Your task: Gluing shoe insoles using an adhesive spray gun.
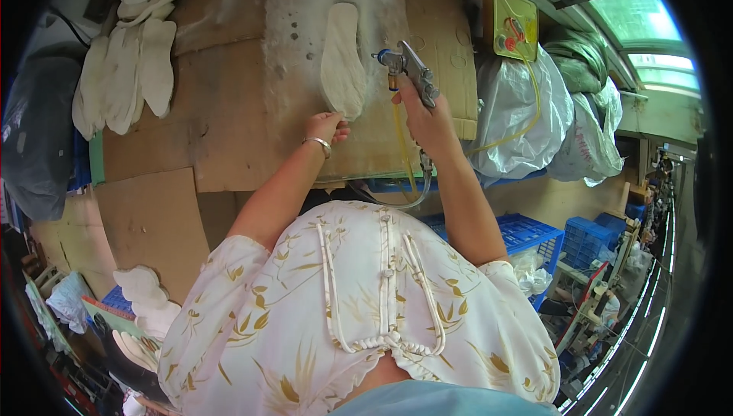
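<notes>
A cream-coloured insole point(341, 57) lies lengthwise on the cardboard-covered table point(229, 110), inside a patch whitened by spray residue. Its near end is pinched between the thumb and fingers of my left hand point(330, 126), which has a bracelet at the wrist. My right hand point(427, 114) is wrapped round the handle of a metal spray gun point(412, 72), held just right of the insole with its nozzle turned left. A yellow hose point(405, 152) and a clear hose point(408, 203) hang from the gun.
Stacked insoles point(126, 72) lie at the table's far left. A yellow can point(515, 22) with a hose stands at the back right, near silvery plastic sacks point(523, 106). Blue crates point(527, 236) sit low at the right. More pale insoles point(145, 294) are at the lower left.
</notes>
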Available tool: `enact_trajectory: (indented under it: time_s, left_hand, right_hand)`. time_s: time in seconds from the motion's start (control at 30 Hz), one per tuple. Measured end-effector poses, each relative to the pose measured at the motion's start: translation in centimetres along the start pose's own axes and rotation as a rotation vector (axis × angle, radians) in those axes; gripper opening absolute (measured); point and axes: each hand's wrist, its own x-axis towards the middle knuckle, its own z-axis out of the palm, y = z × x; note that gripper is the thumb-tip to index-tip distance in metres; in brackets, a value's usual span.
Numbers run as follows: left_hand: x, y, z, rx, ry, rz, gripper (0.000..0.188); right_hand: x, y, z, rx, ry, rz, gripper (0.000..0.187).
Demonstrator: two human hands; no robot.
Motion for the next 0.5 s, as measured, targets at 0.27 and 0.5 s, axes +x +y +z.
enact_trajectory:
  time_s: [0.27, 0.5]
  left_hand:
    - [0.2, 1.0, -0.7, 0.086, -0.05, -0.041, 0.015]
    - [0.6, 1.1, -0.9, 0.115, -0.09, -0.066, 0.015]
  right_hand:
    - [4.1, -2.1, 2.8, -0.063, 0.079, 0.028, 0.029]
    - [7.0, -1.4, 3.9, -0.087, 0.171, -0.066, 0.04]
